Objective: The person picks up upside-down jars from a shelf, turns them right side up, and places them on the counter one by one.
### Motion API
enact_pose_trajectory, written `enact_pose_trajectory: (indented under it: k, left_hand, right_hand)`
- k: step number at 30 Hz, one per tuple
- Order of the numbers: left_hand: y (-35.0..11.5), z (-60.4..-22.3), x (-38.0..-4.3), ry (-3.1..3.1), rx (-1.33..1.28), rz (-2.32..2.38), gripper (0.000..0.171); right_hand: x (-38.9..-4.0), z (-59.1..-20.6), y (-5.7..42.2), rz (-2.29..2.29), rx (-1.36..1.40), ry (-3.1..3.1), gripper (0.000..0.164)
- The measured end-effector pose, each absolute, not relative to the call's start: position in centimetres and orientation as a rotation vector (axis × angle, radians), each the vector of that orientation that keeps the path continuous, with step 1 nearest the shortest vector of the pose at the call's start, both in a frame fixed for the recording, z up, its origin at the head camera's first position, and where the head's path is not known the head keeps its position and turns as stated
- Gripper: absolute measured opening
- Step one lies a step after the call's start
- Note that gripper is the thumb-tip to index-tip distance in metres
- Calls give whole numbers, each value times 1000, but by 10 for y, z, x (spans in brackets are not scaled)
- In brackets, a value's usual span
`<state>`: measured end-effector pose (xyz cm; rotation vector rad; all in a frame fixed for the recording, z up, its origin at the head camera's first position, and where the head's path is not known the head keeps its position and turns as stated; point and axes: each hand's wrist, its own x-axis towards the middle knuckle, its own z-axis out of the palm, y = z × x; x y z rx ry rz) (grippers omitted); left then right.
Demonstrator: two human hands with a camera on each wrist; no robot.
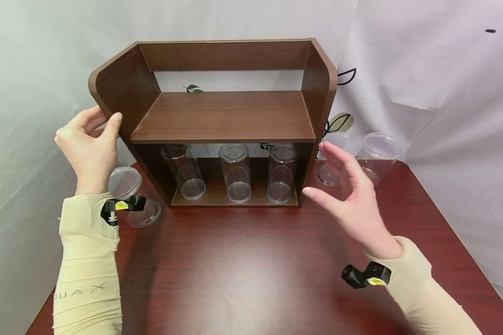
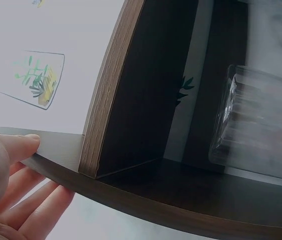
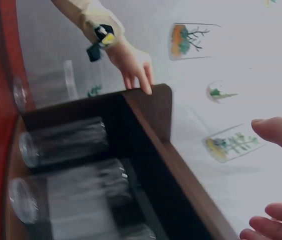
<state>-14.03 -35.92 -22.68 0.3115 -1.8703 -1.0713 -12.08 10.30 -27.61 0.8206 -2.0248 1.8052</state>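
Note:
A brown wooden two-tier shelf (image 1: 224, 116) stands on the table, tilted toward the back in the head view. My left hand (image 1: 93, 144) pinches the front edge of its left side panel, thumb on the inner face and fingers behind; the left wrist view shows the thumb (image 2: 23, 145) on the panel. Beside the right side panel, my right hand (image 1: 354, 200) is held with thumb and fingers spread and nothing between them. Three clear plastic jars, among them the middle one (image 1: 236, 174), stand on the lower tier. The upper tier holds nothing.
A lidded clear jar (image 1: 125, 182) stands left of the shelf, partly behind my left wrist. Two more clear jars stand to the right, one (image 1: 381, 149) farther out and one partly hidden by my right hand. White cloth (image 1: 436, 93) hangs behind the dark red table (image 1: 234, 270).

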Motion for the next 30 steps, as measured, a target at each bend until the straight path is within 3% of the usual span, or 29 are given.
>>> enact_pose_trajectory:
  k: [14, 30]
  left_hand:
    - [-359, -227, -140, -1861, 306, -1075, 29]
    - [-359, -228, -141, -1858, 307, -1078, 29]
  right_hand:
    - [-134, -312, 72, 1902, 766, -2215, 87]
    - [-156, -332, 51, 1882, 543, -2394, 106]
